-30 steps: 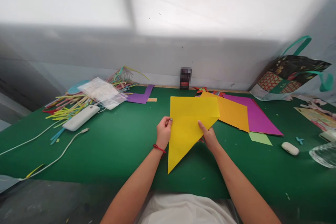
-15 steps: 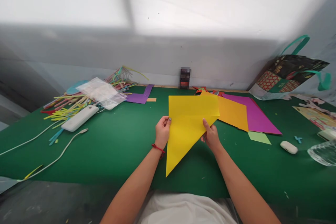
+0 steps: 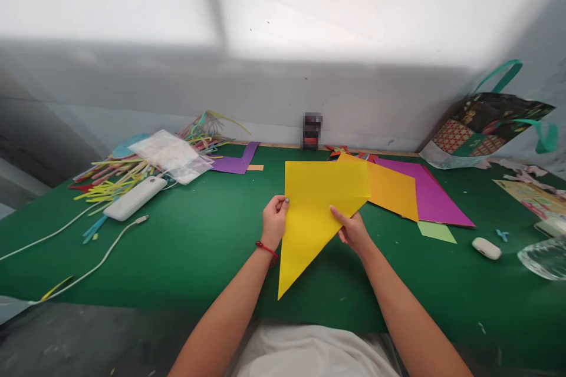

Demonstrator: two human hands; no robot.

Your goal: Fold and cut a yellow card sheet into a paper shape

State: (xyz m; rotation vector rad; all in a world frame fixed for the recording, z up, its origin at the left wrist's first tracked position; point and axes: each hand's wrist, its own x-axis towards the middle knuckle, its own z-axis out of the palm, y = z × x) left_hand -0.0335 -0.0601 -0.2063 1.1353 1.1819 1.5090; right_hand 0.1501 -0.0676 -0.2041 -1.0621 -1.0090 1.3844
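A yellow sheet of paper (image 3: pixel 316 206), with a slanted lower right edge running down to a point, is held up in front of me over the green table (image 3: pixel 198 247). My left hand (image 3: pixel 275 221) pinches its left edge, thumb and finger closed on it. On the slanted edge, my right hand (image 3: pixel 354 231) is closed with its thumb lying on the front face; the other fingers are partly hidden behind the paper. Orange paper (image 3: pixel 393 188) and a magenta sheet (image 3: pixel 437 194) lie behind and to the right of the yellow sheet.
At left lie paper strips (image 3: pixel 106 188), a clear plastic bag (image 3: pixel 172 156), a white power bank (image 3: pixel 135 199) and a white cable (image 3: pixel 110 253). A purple piece (image 3: pixel 239 163) lies at the back. To the right are a white case (image 3: pixel 486 248), a clear bottle (image 3: pixel 546 256) and a patterned bag (image 3: pixel 477 129).
My right thumb has slid leftward and slightly down across the yellow paper. The left hand stays at the left edge, and the sheet has barely shifted.
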